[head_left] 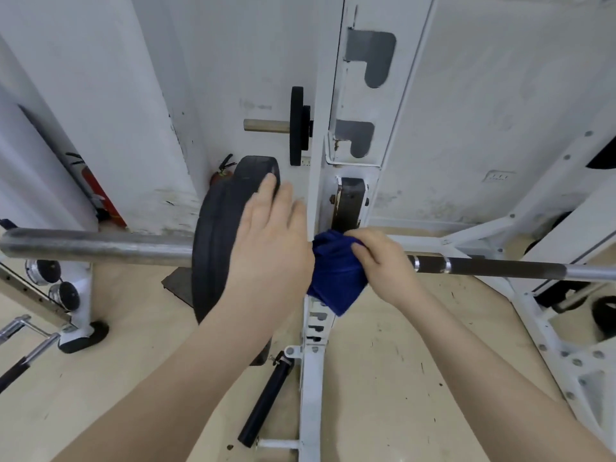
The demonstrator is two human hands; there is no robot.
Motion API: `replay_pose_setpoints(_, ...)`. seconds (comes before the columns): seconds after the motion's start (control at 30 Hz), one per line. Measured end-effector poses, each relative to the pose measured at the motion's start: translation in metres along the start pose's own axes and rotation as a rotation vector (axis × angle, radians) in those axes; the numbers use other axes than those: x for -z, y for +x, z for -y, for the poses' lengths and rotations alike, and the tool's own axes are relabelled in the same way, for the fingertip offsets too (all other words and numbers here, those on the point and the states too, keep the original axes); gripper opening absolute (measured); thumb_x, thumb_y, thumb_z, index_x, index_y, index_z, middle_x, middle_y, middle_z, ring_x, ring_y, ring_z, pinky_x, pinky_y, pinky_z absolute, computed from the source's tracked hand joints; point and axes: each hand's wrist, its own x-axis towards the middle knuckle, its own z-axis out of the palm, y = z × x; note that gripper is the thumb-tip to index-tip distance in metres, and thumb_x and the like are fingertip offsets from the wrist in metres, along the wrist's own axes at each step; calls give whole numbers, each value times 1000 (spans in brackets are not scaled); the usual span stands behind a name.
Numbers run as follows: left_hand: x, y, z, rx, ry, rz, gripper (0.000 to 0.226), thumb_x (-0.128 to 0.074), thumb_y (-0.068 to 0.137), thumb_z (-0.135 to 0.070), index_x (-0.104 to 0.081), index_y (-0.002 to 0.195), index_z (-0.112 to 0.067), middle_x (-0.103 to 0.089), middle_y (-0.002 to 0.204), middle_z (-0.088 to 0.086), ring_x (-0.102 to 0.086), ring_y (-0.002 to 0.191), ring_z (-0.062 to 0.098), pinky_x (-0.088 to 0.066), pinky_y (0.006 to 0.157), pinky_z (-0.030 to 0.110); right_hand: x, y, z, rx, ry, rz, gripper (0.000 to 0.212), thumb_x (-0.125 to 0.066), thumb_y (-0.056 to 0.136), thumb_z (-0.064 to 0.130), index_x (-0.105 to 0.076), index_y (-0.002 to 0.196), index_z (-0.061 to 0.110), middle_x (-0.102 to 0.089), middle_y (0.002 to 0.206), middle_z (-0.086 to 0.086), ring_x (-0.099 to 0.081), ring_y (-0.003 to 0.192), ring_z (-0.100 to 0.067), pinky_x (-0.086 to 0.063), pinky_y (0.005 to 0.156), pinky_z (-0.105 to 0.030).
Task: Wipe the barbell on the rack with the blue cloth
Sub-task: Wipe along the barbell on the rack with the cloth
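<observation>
**Barbell on white rack, blue cloth at the upright**

- Barbell [500, 269]: lies level across the white rack [315, 208]. Bare steel sleeve runs out to the left; dark knurled shaft with bright rings runs to the right.
- Black weight plates [213, 248]: loaded on the sleeve, just left of the rack upright.
- Left hand [270, 241]: laid flat on the outer face of the plates, fingers [268, 191] spread and extended, their tips reaching the top rim. Nothing is gripped; the palm only rests there.
- Right hand [383, 261]: fingers [361, 253] curled closed around the blue cloth, pressing it onto the bar just right of the upright.
- Blue cloth [336, 271]: bunched over the bar between the two hands, directly under the right fingers, touching the left hand's edge; a loose corner hangs below the bar.
- Small black plate [296, 126]: stored on a peg on the upright, above and beyond the left fingertips.
- Red fire extinguisher [220, 176]: against the wall, just left of the left fingertips, partly hidden by the plates.
- Black roller pad [265, 400]: on the rack base at floor level, below both forearms.
</observation>
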Motion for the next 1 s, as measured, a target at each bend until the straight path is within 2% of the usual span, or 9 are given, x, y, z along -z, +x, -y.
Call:
replay_pose_setpoints(0.13, -14, 5, -35, -180, -213, 149, 37, -42, 82, -6, -55, 117, -1, -53, 128, 13, -46, 124, 28, -47, 96, 45, 20, -22, -27, -23, -2, -345, 35, -42, 90, 18, -64, 117, 17, -45, 124, -4, -42, 114, -24, -34, 101, -39)
replay_pose_setpoints(0.2, -26, 7, -48, -73, -243, 342, 39, -41, 89, -7, -43, 128, -8, -42, 136, 6, -43, 121, 23, -45, 96, 35, 10, -16, -27, -81, -228, -473, 41, -45, 86, 16, -57, 126, 18, -41, 130, -9, -32, 119, -27, -22, 104, -43)
replay_pose_setpoints(0.3, -50, 13, -52, 93, -172, 402, 36, -46, 89, -4, -40, 124, -6, -42, 130, 9, -46, 114, 24, -43, 90, 33, -12, -9, -25, -56, -486, -201, 63, -47, 80, 5, -34, 142, 4, -34, 145, -15, -23, 137, -33, -5, 113, -46)
replay_pose_setpoints(0.37, -67, 12, -47, 156, -167, 413, 38, -45, 88, -3, -38, 125, -6, -43, 128, 10, -44, 115, 26, -44, 90, 34, -21, -8, -29, -64, -322, -62, 60, -40, 84, 7, -30, 142, -4, -31, 149, -20, -24, 139, -35, -7, 115, -40)
replay_pose_setpoints(0.47, -83, 6, -45, 175, -234, 418, 46, -43, 88, -5, -36, 133, -11, -39, 135, 11, -35, 124, 27, -36, 102, 37, -25, -7, -30, -99, -228, -98, 58, -38, 91, 35, -40, 138, 0, -40, 144, -16, -34, 134, -30, -20, 113, -38)
replay_pose_setpoints(0.57, -88, 5, -45, 214, -309, 417, 47, -41, 90, -7, -38, 135, -16, -39, 137, 10, -29, 127, 29, -30, 105, 38, -22, -3, -45, 35, -325, -119, 51, -34, 83, 32, -58, 117, 2, -61, 117, -13, -58, 105, -32, -42, 93, -40)
replay_pose_setpoints(0.63, -87, 6, -44, 267, -353, 394, 43, -42, 90, -7, -42, 132, -14, -42, 134, 8, -32, 125, 27, -34, 102, 38, -7, 1, -64, 108, -431, -116, 47, -31, 79, 26, -62, 108, 5, -65, 106, -10, -61, 95, -31, -36, 89, -34)
replay_pose_setpoints(0.8, -86, 6, -46, 353, -431, 328, 45, -38, 88, 0, -44, 131, -13, -44, 133, 7, -33, 127, 26, -36, 101, 38, 24, 12, -77, -196, -468, -15, 30, -39, 86, 17, -55, 110, 8, -60, 108, -12, -51, 100, -33, -37, 80, -39)
replay_pose_setpoints(1.0, -88, 8, -53, 405, -409, 315, 40, -41, 89, -4, -47, 128, -12, -46, 121, 6, -39, 116, 21, -43, 92, 36, -1, 7, -57, 157, -503, 92, 53, -47, 77, 44, -54, 123, 19, -58, 121, -2, -51, 112, -27, -37, 94, -43)
